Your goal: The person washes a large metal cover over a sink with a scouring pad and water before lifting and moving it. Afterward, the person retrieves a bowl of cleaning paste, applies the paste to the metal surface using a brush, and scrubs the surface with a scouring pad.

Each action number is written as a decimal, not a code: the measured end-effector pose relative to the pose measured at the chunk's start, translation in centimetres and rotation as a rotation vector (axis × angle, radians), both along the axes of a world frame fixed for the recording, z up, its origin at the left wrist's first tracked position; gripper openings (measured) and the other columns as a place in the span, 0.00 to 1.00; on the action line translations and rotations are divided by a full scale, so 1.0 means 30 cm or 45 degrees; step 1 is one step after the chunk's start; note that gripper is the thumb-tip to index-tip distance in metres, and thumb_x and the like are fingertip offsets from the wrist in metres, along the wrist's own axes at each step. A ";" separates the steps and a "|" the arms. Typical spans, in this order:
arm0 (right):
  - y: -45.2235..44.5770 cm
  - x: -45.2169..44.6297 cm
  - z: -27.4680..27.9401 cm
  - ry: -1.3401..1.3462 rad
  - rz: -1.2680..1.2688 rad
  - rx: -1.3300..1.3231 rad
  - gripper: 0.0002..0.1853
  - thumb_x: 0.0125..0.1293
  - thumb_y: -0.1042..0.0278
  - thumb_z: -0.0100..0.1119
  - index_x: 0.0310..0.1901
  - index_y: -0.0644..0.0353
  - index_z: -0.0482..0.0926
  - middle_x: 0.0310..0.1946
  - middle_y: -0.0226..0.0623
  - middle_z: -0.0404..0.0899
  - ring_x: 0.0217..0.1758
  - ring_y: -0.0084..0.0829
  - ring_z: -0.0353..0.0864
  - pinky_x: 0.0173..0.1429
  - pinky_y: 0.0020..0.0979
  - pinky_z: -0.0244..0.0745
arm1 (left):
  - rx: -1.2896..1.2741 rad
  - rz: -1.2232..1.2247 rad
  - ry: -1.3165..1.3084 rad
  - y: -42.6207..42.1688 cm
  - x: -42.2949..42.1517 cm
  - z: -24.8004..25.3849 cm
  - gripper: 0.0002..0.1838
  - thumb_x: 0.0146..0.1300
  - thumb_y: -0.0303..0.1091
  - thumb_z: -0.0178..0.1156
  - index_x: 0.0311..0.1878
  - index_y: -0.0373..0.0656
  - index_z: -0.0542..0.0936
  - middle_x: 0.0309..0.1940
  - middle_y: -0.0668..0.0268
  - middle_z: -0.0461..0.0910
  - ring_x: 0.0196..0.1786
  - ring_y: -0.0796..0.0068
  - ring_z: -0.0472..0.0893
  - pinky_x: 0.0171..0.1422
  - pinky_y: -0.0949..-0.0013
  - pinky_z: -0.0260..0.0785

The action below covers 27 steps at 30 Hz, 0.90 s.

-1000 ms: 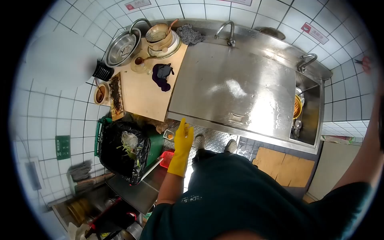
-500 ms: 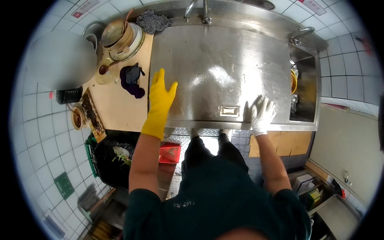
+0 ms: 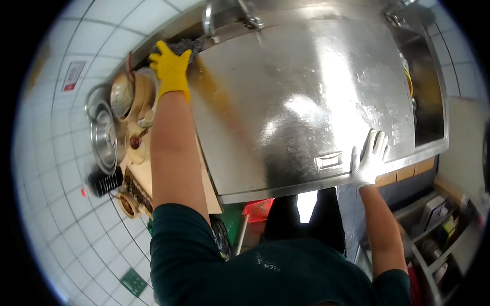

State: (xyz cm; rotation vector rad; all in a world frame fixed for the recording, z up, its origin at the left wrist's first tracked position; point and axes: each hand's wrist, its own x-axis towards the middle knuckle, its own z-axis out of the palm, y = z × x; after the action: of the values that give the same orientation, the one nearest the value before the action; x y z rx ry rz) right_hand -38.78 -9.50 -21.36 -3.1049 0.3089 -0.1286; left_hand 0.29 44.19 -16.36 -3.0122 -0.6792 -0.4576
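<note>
My left hand, in a yellow rubber glove, is stretched to the back left with its fingers spread. It lies at a dark grey, shaggy cloth or scrubber, partly over it; whether it touches cannot be told. In a white glove, my right hand rests open at the front right edge of the wet, shiny steel worktop. A small recessed metal handle sits in the worktop just left of that hand.
Stacked bowls, a cup with dark contents and a steel basin stand at left. Taps line the back. A sink lies at right. Below the counter is a red basket.
My left hand has moved from the worktop's left edge up to the grey cloth at the back. My right hand stays on the front right of the worktop. The view has tilted.
</note>
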 end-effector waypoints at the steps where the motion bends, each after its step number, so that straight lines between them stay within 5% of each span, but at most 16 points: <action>1: 0.000 0.002 0.002 0.019 -0.010 0.017 0.47 0.78 0.38 0.52 0.87 0.64 0.57 0.85 0.69 0.55 0.90 0.68 0.50 0.89 0.67 0.42 | -0.084 -0.062 0.045 0.055 0.048 -0.047 0.44 0.60 0.61 0.77 0.76 0.50 0.78 0.74 0.41 0.76 0.77 0.37 0.74 0.80 0.44 0.69; 4: 0.003 0.008 0.027 0.079 -0.035 0.020 0.47 0.76 0.41 0.56 0.86 0.65 0.58 0.85 0.69 0.55 0.90 0.69 0.49 0.89 0.68 0.42 | -0.040 -0.134 0.080 0.172 0.117 -0.154 0.31 0.61 0.57 0.74 0.64 0.51 0.87 0.58 0.47 0.88 0.63 0.40 0.85 0.72 0.42 0.76; 7: 0.013 0.006 0.033 0.097 -0.085 0.086 0.47 0.73 0.49 0.61 0.87 0.63 0.58 0.87 0.65 0.54 0.91 0.67 0.47 0.91 0.66 0.40 | -0.001 -0.266 -0.119 0.180 0.093 -0.154 0.29 0.61 0.53 0.74 0.61 0.47 0.87 0.53 0.49 0.90 0.57 0.41 0.86 0.66 0.42 0.78; 10: 0.016 0.019 0.054 0.154 -0.123 0.092 0.45 0.73 0.48 0.61 0.86 0.61 0.60 0.86 0.64 0.55 0.91 0.66 0.48 0.91 0.65 0.41 | -0.068 -0.357 -0.505 -0.022 -0.138 -0.012 0.27 0.61 0.48 0.75 0.59 0.42 0.87 0.54 0.47 0.89 0.58 0.40 0.86 0.66 0.43 0.78; 13: 0.009 0.015 0.055 0.121 -0.111 0.135 0.46 0.74 0.46 0.60 0.86 0.61 0.60 0.85 0.65 0.57 0.91 0.66 0.49 0.90 0.67 0.41 | -0.258 -0.518 -0.432 -0.140 -0.450 0.025 0.25 0.63 0.41 0.74 0.59 0.35 0.85 0.59 0.43 0.86 0.63 0.40 0.84 0.69 0.47 0.77; 15: 0.003 0.009 0.043 0.034 -0.080 0.141 0.44 0.75 0.43 0.59 0.84 0.61 0.64 0.83 0.69 0.59 0.88 0.69 0.54 0.87 0.70 0.48 | -0.495 -0.579 -0.284 -0.264 -0.688 0.008 0.22 0.66 0.38 0.72 0.57 0.34 0.84 0.62 0.40 0.84 0.66 0.38 0.83 0.72 0.49 0.75; 18: 0.007 0.015 0.069 0.083 -0.103 0.156 0.44 0.76 0.45 0.60 0.85 0.60 0.62 0.84 0.66 0.58 0.90 0.67 0.52 0.90 0.68 0.45 | -0.359 -0.810 -0.196 -0.410 -0.918 -0.165 0.15 0.70 0.35 0.67 0.53 0.33 0.83 0.61 0.39 0.83 0.64 0.36 0.81 0.73 0.50 0.74; 19: 0.008 0.015 0.074 0.080 -0.103 0.173 0.43 0.76 0.45 0.60 0.85 0.60 0.62 0.84 0.66 0.58 0.90 0.67 0.52 0.90 0.68 0.45 | -0.386 -0.795 -0.178 -0.497 -0.936 -0.132 0.11 0.71 0.33 0.65 0.49 0.34 0.81 0.57 0.39 0.84 0.63 0.37 0.82 0.73 0.49 0.73; 20: 0.005 0.016 0.075 0.076 -0.106 0.187 0.43 0.76 0.45 0.60 0.85 0.60 0.63 0.84 0.66 0.59 0.90 0.66 0.52 0.90 0.68 0.45 | -0.858 -0.540 -0.053 -0.542 -0.928 -0.163 0.10 0.72 0.33 0.64 0.47 0.34 0.81 0.56 0.39 0.84 0.62 0.37 0.82 0.72 0.49 0.73; 22: 0.003 0.012 0.082 0.051 -0.121 0.266 0.42 0.76 0.46 0.60 0.84 0.60 0.64 0.84 0.65 0.59 0.90 0.66 0.52 0.90 0.67 0.44 | -0.934 -0.437 -0.048 -0.628 -0.893 -0.222 0.09 0.74 0.33 0.63 0.46 0.35 0.80 0.55 0.40 0.84 0.60 0.39 0.83 0.69 0.50 0.74; 23: 0.000 0.010 0.081 0.036 -0.122 0.267 0.42 0.76 0.46 0.60 0.84 0.60 0.64 0.84 0.65 0.59 0.90 0.65 0.52 0.90 0.66 0.44 | -0.546 -0.603 -0.186 -0.672 -0.860 -0.236 0.09 0.76 0.33 0.63 0.45 0.35 0.80 0.54 0.41 0.85 0.58 0.41 0.84 0.67 0.50 0.75; 24: -0.004 0.012 0.082 0.038 -0.123 0.272 0.42 0.76 0.45 0.60 0.84 0.59 0.64 0.84 0.65 0.59 0.90 0.65 0.52 0.90 0.66 0.44 | -0.486 -0.744 -0.384 -0.705 -0.811 -0.248 0.11 0.78 0.35 0.63 0.48 0.34 0.81 0.52 0.43 0.85 0.56 0.42 0.84 0.66 0.50 0.75; 25: -0.007 0.007 0.083 0.043 -0.126 0.279 0.42 0.76 0.45 0.61 0.84 0.59 0.64 0.84 0.65 0.60 0.91 0.64 0.52 0.90 0.66 0.44 | -0.807 -0.545 -0.281 -0.789 -0.794 -0.188 0.22 0.81 0.43 0.62 0.62 0.32 0.81 0.62 0.40 0.84 0.67 0.37 0.81 0.75 0.48 0.71; 26: -0.011 0.003 0.076 0.016 -0.115 0.290 0.43 0.76 0.44 0.62 0.85 0.58 0.63 0.84 0.63 0.59 0.90 0.63 0.52 0.90 0.66 0.44 | -0.825 -0.481 -0.166 -0.869 -0.763 -0.144 0.35 0.83 0.51 0.59 0.79 0.31 0.71 0.75 0.36 0.75 0.78 0.35 0.74 0.85 0.48 0.64; 27: -0.016 -0.003 0.068 -0.011 -0.104 0.301 0.44 0.75 0.43 0.63 0.85 0.57 0.63 0.84 0.62 0.59 0.90 0.62 0.52 0.89 0.66 0.45 | -0.893 -0.543 -0.085 -0.962 -0.751 -0.078 0.44 0.82 0.56 0.57 0.84 0.27 0.61 0.81 0.30 0.65 0.82 0.28 0.66 0.88 0.42 0.58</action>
State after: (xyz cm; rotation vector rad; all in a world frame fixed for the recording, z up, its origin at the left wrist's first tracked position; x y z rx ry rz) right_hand -38.86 -9.96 -19.33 -2.8583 0.4176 -0.0985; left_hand -22.25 15.34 -18.69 -3.8468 -0.2066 -0.3878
